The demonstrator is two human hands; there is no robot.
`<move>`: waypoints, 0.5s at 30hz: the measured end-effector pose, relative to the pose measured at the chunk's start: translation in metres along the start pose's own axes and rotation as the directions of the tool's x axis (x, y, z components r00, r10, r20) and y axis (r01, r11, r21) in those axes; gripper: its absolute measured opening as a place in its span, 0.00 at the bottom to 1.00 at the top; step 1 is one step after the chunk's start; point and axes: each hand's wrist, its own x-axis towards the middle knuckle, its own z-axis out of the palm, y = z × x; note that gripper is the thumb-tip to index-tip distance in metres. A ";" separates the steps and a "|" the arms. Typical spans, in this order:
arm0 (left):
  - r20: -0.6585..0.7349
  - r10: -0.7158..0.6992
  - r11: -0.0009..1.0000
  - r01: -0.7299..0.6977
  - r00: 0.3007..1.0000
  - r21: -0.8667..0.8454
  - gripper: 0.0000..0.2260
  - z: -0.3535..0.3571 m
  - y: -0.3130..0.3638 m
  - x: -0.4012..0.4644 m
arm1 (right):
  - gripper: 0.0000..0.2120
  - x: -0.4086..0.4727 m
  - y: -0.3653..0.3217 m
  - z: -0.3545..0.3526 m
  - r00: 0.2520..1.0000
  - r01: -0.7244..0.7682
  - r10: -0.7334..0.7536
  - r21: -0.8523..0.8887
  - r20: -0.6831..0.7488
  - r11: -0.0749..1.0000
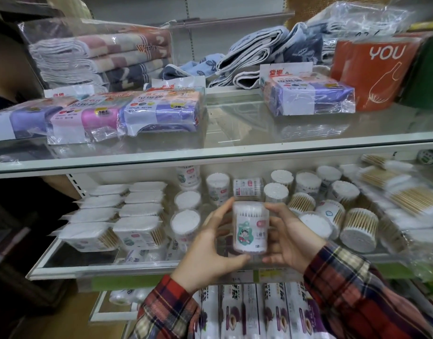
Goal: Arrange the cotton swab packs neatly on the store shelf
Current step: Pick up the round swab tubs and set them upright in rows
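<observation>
Plaid sleeves come in from below, and both hands hold one round cotton swab tub between them, upright, in front of the middle shelf. Left hand curls round the tub's left side with the thumb under its base; right hand grips the right side, fingers on the upper rim. The tub appears lifted, not standing on the shelf, though the glass makes this hard to judge.

Beyond the hands stand more round tubs, some upright, some lying on the side to the right of the right hand. Flat swab packs lie in two stacks to the left of the left hand.

I judge the step is placing this tub in line with the others. The next move calls for a free spot: some bare glass shows just behind and below the tub. The shelf above hangs close over the hands, so lifting room is small, and the front edge is near the wrists.
</observation>
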 end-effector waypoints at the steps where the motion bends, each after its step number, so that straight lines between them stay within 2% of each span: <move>1: -0.003 -0.013 1.000 0.012 1.000 -0.003 0.42 0.000 0.000 0.000 | 0.32 0.002 0.000 0.000 1.000 0.016 -0.016 -0.004 -0.015 1.000; 5: -0.098 -0.124 0.987 0.112 0.987 -0.119 0.34 0.006 0.000 0.000 | 0.23 0.015 -0.003 0.001 0.994 0.072 -0.073 -0.015 -0.082 0.997; 9: -0.151 -0.234 0.955 0.198 0.960 -0.222 0.28 0.017 -0.005 0.005 | 0.13 0.030 -0.008 0.009 0.987 0.057 -0.064 -0.053 -0.149 0.997; 11: -0.181 -0.300 0.927 0.241 0.937 -0.288 0.28 0.020 -0.007 0.008 | 0.11 0.038 -0.006 0.011 0.987 0.045 -0.052 -0.046 -0.151 0.998; 15: -0.146 -0.370 0.882 0.297 0.918 -0.366 0.21 0.029 -0.011 0.011 | 0.08 0.051 -0.005 0.016 0.982 0.051 -0.050 0.003 -0.181 0.999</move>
